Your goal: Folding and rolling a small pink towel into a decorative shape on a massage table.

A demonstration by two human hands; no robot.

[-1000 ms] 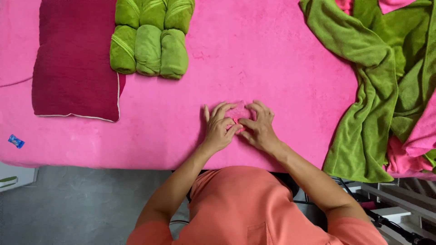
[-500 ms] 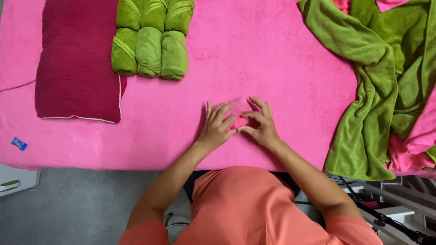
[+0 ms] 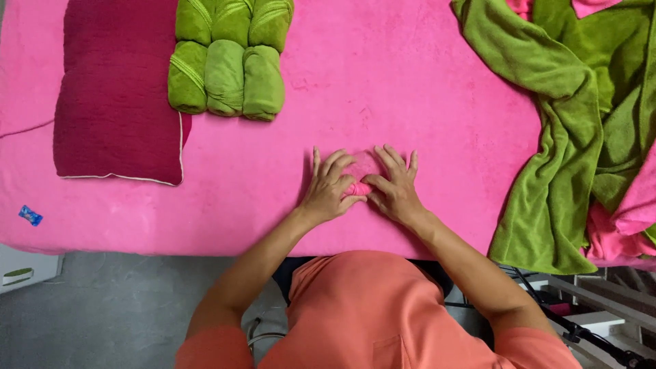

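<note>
Pink towel roll (image 3: 360,187) sits under your left hand (image 3: 329,188) and right hand (image 3: 393,186) — fingers spread, pressing it onto the pink tabletop (image 3: 410,89); green rolls (image 3: 225,75) well apart.

A bright pink cover (image 3: 424,102) spreads over the table. Rolled towels (image 3: 225,58) are lime green with faint ribbed stripes. A pillow (image 3: 116,96) is deep crimson with pale piping. Loose towels (image 3: 574,116) mix green and pink. The person's shirt (image 3: 369,314) is coral orange.
</note>
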